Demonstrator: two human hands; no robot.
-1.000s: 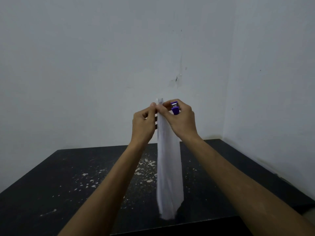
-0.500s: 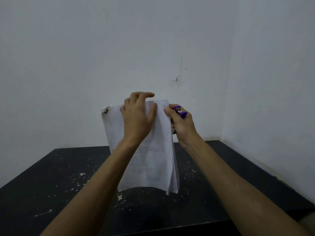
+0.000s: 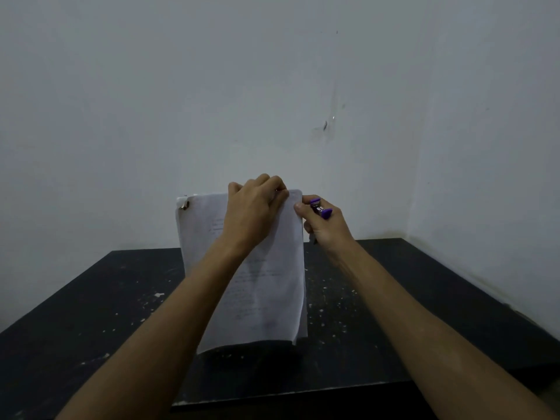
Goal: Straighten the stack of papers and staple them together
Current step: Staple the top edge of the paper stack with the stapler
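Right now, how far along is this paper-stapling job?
Partly done, it seems. The stack of papers hangs fairly even above the black table, and a small metal fastener already shows at its top left corner. In hand: the left hand grips the top edge while the right hand holds the purple stapler beside the top right corner. Possibly left: stapling there.

A black worktop (image 3: 378,328) fills the lower part of the view, its dark surface scattered with pale flecks and chips. It sits in a corner between two plain white walls (image 3: 151,101), and the back wall carries a small dark scuff (image 3: 325,126)
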